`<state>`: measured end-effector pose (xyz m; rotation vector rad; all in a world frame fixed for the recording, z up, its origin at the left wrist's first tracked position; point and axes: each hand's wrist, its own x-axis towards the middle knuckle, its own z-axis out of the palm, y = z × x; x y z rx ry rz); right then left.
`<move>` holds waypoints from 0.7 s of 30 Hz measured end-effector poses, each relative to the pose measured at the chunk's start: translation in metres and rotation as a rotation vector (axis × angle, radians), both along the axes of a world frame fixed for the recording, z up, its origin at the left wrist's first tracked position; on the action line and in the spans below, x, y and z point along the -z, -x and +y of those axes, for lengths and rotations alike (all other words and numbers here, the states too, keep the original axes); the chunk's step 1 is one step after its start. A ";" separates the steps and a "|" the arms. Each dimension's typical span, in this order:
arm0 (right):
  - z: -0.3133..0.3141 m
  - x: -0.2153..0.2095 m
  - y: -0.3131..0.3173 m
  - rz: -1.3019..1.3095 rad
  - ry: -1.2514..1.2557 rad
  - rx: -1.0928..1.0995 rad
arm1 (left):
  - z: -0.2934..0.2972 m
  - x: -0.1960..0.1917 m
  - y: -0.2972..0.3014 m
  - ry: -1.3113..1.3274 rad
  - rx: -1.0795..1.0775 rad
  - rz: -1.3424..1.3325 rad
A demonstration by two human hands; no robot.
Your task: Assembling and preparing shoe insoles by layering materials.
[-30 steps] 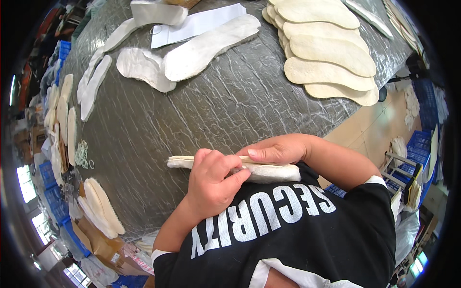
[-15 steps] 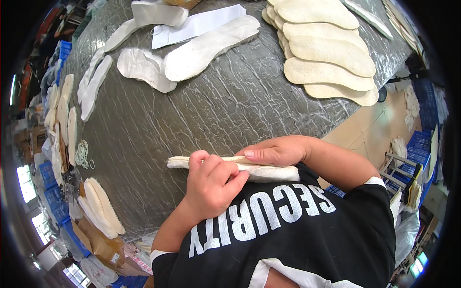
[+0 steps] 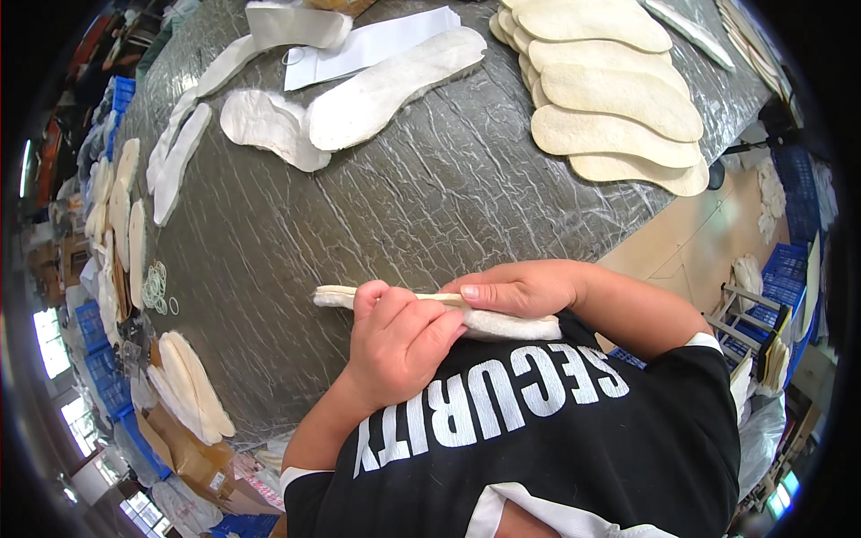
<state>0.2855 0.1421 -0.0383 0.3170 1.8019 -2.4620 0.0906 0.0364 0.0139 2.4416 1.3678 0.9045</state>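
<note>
A small stack of cream and white fleecy insoles [image 3: 513, 326] is held edge-up against my shirt front, at the near side of the table. My left hand [image 3: 399, 339] is closed around its middle, the fingers bent over the upper edge and the thumb low against the white side. My right hand [image 3: 520, 289] lies along the right half, its thumb on the top edge and its fingers hidden behind the stack. The left end of the insoles sticks out past my left knuckles.
The table [image 3: 395, 215] has a wrinkled plastic cover. Fanned cream insoles [image 3: 619, 99] lie at the far right. White fleecy insoles [image 3: 395, 90] and a white paper sheet [image 3: 377, 47] lie at the far left. Pale rubber bands [image 3: 154, 287] and another insole bundle [image 3: 190, 386] are on the left.
My left fingers and thumb have shifted slightly on the insoles, with the thumb now tucked closer to the stack. Both hands stay in nearly the same place.
</note>
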 end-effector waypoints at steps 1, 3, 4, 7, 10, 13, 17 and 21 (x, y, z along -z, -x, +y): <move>0.000 0.000 0.000 -0.019 0.004 0.000 | 0.000 0.000 0.000 0.000 0.001 0.000; -0.001 0.000 -0.001 -0.028 0.010 0.005 | 0.001 0.000 0.001 0.041 0.007 0.024; -0.001 0.001 -0.001 -0.038 0.017 0.009 | 0.001 0.000 0.001 0.041 0.009 0.024; -0.001 0.003 0.000 -0.012 0.002 -0.001 | 0.002 0.000 -0.001 0.026 -0.010 0.034; -0.002 -0.002 0.000 -0.075 -0.020 -0.027 | 0.003 0.008 -0.006 0.056 -0.026 -0.123; -0.003 -0.004 0.000 -0.079 -0.079 -0.014 | -0.001 0.013 -0.005 0.154 -0.042 -0.193; 0.000 -0.006 -0.007 -0.067 -0.017 0.023 | -0.001 0.010 -0.005 0.152 -0.093 -0.211; 0.000 -0.041 -0.010 -0.040 -0.400 0.090 | -0.002 0.011 -0.003 0.148 -0.096 -0.235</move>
